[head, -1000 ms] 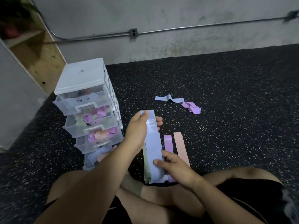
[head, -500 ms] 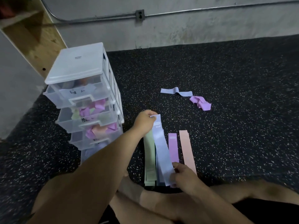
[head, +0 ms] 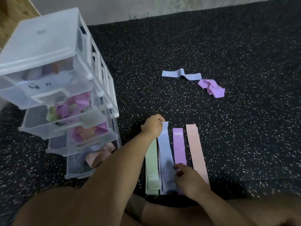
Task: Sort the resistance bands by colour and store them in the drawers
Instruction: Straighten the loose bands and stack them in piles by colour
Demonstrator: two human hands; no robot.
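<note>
A white plastic drawer unit (head: 53,46) is seen at the left on a black speckled floor (head: 162,46). Its four clear drawers are pulled partly out, and mixed purple, green, peach and blue bands are seen crumpled inside them. In front of the seated person's legs, four bands are laid flat side by side, running away from the body: a green band (head: 151,163), a blue band (head: 165,149), a purple band (head: 179,147) and a peach band (head: 195,147). More blue layers are visible under the blue one. The far end of the blue band is pinched between thumb and fingers of the left hand (head: 153,128), just beside the top of the green band. The right hand (head: 189,180) is placed at the near end of the blue and purple bands with its fingers curled. Whether an end is pinched there or only touched cannot be told. Well beyond the row, a loose blue band (head: 192,76) is left lying twisted on the floor, and a crumpled purple band (head: 213,88) is touching its right end.
</note>
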